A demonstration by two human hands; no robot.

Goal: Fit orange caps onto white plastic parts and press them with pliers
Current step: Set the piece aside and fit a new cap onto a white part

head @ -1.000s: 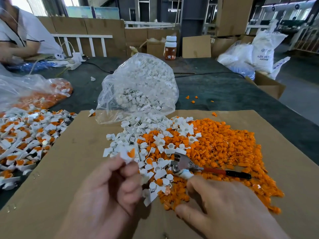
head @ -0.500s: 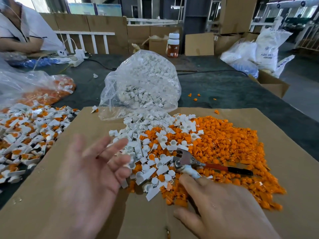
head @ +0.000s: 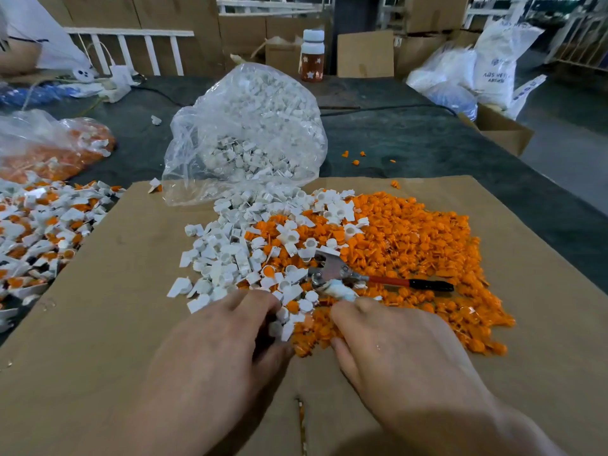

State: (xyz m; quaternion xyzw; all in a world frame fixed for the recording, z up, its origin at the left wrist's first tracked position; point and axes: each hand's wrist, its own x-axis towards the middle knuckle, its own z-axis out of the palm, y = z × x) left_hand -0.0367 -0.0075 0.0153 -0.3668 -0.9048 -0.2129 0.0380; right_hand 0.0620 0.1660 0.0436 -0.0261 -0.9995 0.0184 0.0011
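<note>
A heap of white plastic parts [head: 230, 258] and a heap of orange caps [head: 411, 245] lie mixed on a cardboard sheet [head: 98, 324]. Pliers [head: 332, 271] with a red and black handle lie on the caps, jaws toward the white parts. My left hand [head: 210, 357] reaches into the near edge of the white parts. Its thumb and fingers bend around a few of them, and the fingertips are hidden. My right hand [head: 394, 353] rests on the near edge of the orange caps, its forefinger beside the pliers' taped handle.
A clear bag [head: 246, 133] of white parts stands behind the heaps. Finished white-and-orange pieces [head: 39, 232] are piled at the left, beside a bag of orange parts [head: 49, 146]. A bottle [head: 312, 57], boxes and sacks stand at the back. Another person sits at the far left.
My left hand held a capped white part up, then opened and let it go. It has now come down into the white parts. My right hand has stayed by the pliers.
</note>
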